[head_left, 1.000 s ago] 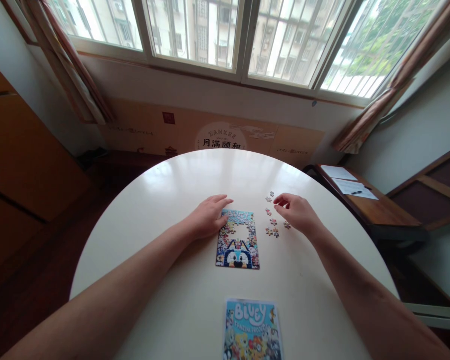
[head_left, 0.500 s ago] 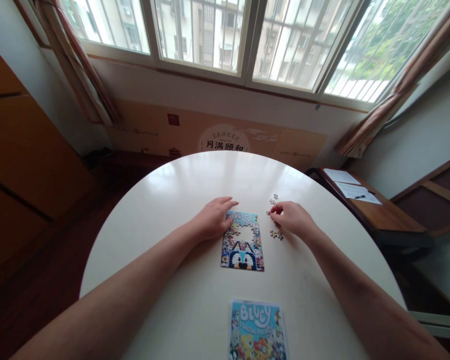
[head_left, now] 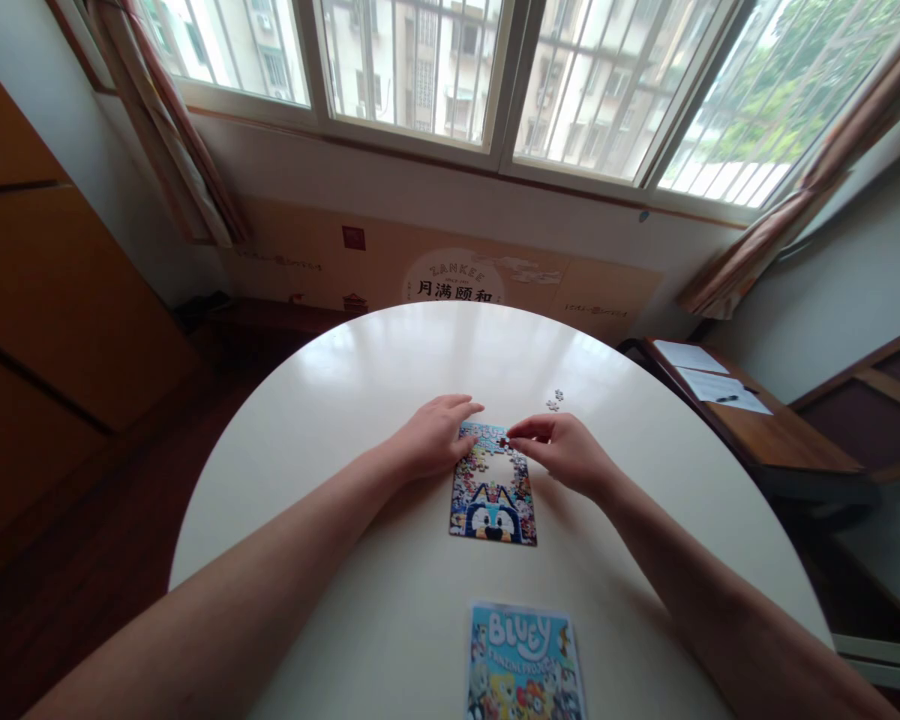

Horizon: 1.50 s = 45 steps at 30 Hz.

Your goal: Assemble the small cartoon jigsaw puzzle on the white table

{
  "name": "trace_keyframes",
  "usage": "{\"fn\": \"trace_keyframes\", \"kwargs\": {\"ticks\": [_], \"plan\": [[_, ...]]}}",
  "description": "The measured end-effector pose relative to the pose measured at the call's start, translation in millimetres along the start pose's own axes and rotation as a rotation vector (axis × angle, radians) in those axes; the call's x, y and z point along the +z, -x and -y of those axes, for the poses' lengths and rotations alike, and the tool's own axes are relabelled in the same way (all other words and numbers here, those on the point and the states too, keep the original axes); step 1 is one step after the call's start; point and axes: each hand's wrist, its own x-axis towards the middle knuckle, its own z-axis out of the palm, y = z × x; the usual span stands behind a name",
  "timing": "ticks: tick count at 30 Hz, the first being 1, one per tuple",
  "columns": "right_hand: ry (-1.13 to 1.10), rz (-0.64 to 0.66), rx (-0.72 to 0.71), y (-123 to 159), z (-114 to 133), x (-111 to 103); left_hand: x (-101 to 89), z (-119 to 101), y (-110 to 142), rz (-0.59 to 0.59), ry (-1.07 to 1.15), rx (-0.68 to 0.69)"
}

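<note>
A jigsaw puzzle (head_left: pixel 493 520) with a blue dog's face lies flat on the white round table, a pale gap in its middle. My left hand (head_left: pixel 439 437) rests at its upper left edge, fingers stretched out and thumb on the puzzle. Over the upper right part, my right hand (head_left: pixel 559 447) pinches a small dark reddish puzzle piece (head_left: pixel 503 442) between thumb and fingertips. A few loose puzzle pieces (head_left: pixel 554 402) lie on the table beyond my right hand; others near it may be hidden by the hand.
A picture card (head_left: pixel 525 655) with "Bluey" lettering lies nearer to me on the white table (head_left: pixel 375 620). At the right, a wooden side table (head_left: pixel 787 440) holds papers (head_left: pixel 720 388) and a pen. Windows and a printed cardboard panel stand beyond the table.
My right hand has moved left from the loose pieces to the puzzle's upper right, carrying a piece. My left hand stays at the puzzle's edge. The view has shifted slightly.
</note>
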Motion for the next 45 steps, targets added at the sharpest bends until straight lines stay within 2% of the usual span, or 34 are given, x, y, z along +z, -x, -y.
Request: {"fn": "trace_keyframes", "kwargs": {"ticks": [3,6,17,26,31,36,39,42,45], "plan": [[0.042,0.02,0.017,0.6,2.7,14.3,-0.3,-0.6,0.5,0.011,-0.013,0.003],[0.05,0.025,0.054,-0.4,-0.1,19.7,-0.9,-1.9,0.6,0.028,-0.023,0.002],[0.137,0.035,0.032,-1.4,2.2,20.6,1.8,-0.3,-1.2,0.035,-0.019,-0.013],[0.269,-0.036,-0.079,1.4,3.0,24.2,6.5,-2.6,-2.3,0.036,-0.088,-0.037],[0.273,-0.058,-0.072,1.3,-0.3,24.6,8.2,-4.6,-3.8,0.026,-0.117,-0.051],[0.275,-0.108,-0.077,0.3,-6.0,15.1,6.5,-6.3,-4.7,0.041,-0.122,-0.06],[0.258,-0.114,-0.161,3.7,-9.2,7.7,6.1,-7.4,-5.3,0.042,-0.129,-0.073],[0.265,-0.035,-0.291,8.6,-9.0,5.1,6.2,-9.0,-6.1,0.031,-0.13,-0.087],[0.368,0.019,-0.329,11.2,-6.3,7.1,6.4,-10.5,-6.6,0.025,-0.124,-0.098]]}}
